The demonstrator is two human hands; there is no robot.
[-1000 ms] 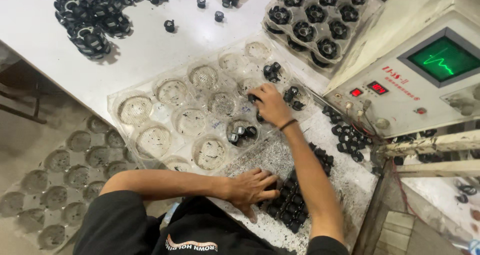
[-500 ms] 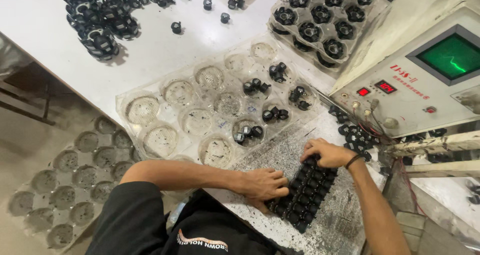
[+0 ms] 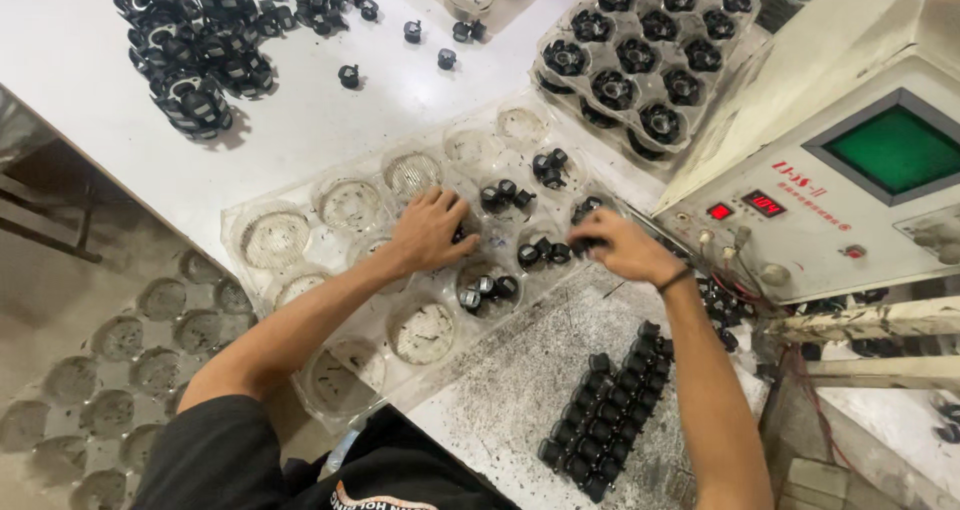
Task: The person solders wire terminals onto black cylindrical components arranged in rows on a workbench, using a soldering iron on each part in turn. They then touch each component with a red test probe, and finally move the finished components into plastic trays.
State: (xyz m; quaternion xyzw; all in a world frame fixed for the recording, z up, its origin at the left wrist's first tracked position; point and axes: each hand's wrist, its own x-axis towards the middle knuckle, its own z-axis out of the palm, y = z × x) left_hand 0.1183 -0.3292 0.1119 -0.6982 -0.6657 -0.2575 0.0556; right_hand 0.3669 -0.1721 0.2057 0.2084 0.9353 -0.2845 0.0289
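A clear plastic tray (image 3: 300,232) with round wells lies on the white table. Several of its right-hand wells hold small black cylindrical parts (image 3: 548,165). My left hand (image 3: 428,232) rests flat on the tray's middle, fingers spread over a well, touching parts there. My right hand (image 3: 618,245) hovers at the tray's right edge, fingers pinched on small black parts. A block of black parts (image 3: 608,410) stands in rows on the grey speckled plate (image 3: 520,370) near me.
A filled tray of larger black rings (image 3: 640,60) sits at the back. A heap of black rings (image 3: 200,50) lies far left. A beige test machine with a green screen (image 3: 880,160) stands right. Empty trays (image 3: 110,370) lie on the floor.
My right hand left the block of parts and moved up to the tray's right edge. My left hand lifted off the grey plate onto the tray's middle.
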